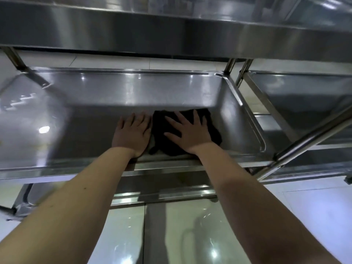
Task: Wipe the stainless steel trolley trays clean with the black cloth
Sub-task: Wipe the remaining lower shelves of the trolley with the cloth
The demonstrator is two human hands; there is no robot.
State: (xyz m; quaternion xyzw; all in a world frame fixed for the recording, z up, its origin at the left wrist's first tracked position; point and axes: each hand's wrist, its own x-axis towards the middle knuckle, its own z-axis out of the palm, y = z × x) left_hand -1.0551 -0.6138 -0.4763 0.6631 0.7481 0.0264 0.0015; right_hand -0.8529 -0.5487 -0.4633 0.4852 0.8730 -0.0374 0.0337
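The black cloth lies bunched on the floor of the middle stainless steel tray of the trolley, toward its right end. My right hand presses flat on the cloth with fingers spread. Just left of the cloth, my left hand rests flat on the bare tray floor, its edge touching the cloth. Both forearms reach in over the tray's near rim.
The trolley's upper tray overhangs close above the hands. A lower tray shows beneath the near rim. A second trolley stands to the right, with a slanted handle bar beside it. Glossy tiled floor lies below.
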